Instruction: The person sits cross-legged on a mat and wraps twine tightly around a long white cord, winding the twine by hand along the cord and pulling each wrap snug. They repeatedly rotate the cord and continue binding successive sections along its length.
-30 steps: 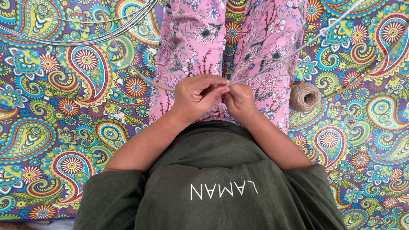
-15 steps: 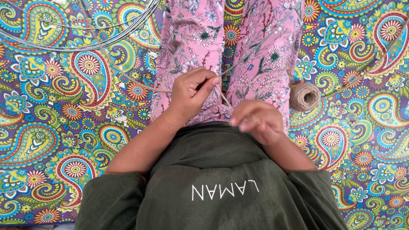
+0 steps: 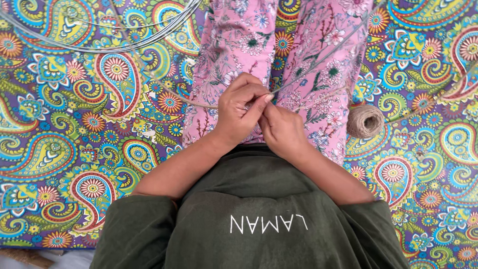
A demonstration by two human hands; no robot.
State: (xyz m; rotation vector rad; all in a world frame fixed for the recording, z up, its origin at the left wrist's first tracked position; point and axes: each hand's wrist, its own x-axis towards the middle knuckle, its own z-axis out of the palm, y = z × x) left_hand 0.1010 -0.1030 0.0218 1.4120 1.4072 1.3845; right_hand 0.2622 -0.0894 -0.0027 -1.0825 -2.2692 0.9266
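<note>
My left hand [image 3: 241, 112] pinches a thin metal wire [image 3: 323, 57] between thumb and fingertips, over my lap in pink floral trousers [image 3: 234, 45]. The wire rises from the pinch toward the upper right. A strand of brown twine [image 3: 191, 103] trails left from the same hand. Pressed against it from below and to the right, my right hand [image 3: 282, 130] has its fingers curled shut around the twine at the wire. The ball of brown twine [image 3: 365, 121] lies on the cloth beside my right thigh.
I sit on a bright paisley cloth [image 3: 74, 149]. Several thin wire hoops [image 3: 124, 46] lie on it at the upper left. More twine runs off to the right past the ball. A dark green shirt fills the lower middle.
Half a second ago my right hand had drawn back toward my body, away from the left. It has now come forward again and meets the left hand at the wire.
</note>
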